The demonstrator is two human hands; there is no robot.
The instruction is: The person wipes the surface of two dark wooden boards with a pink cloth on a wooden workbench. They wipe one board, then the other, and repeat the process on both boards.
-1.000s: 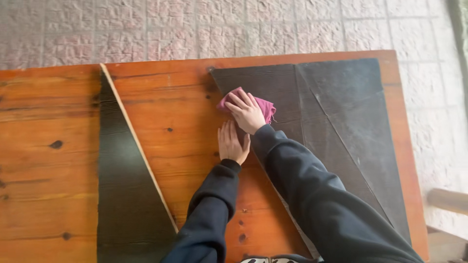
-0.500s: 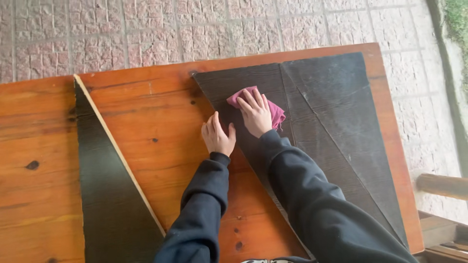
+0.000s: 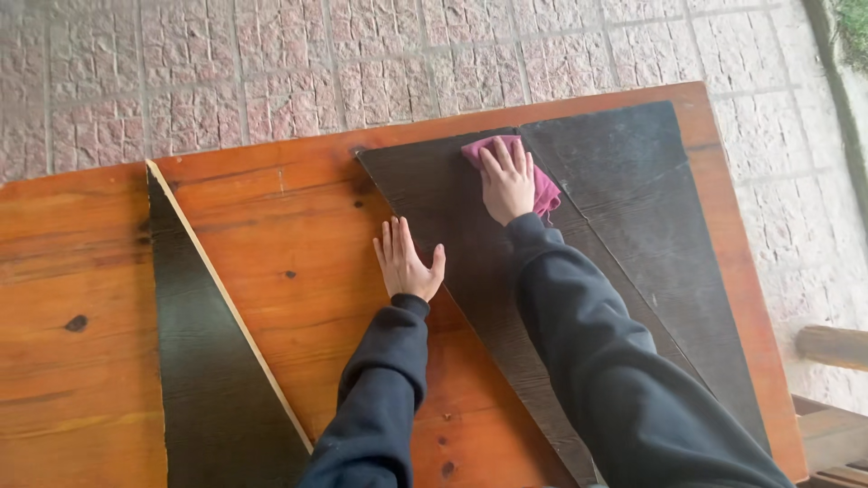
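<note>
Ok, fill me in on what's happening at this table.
A person leans over an orange wooden table. The right hand presses a pink cloth onto a dark triangular panel. The left hand lies flat at that panel's left edge. A second dark panel sits beside it, and a third lies apart to the left.

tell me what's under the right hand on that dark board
A pink cloth lies under the right hand, pressed flat on the dark triangular board. Its edges show at the fingertips and on the right side; the part beneath the palm is covered.

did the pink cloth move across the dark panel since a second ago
Yes. The pink cloth under the right hand slid from the dark panel's left corner toward its centre seam.
</note>
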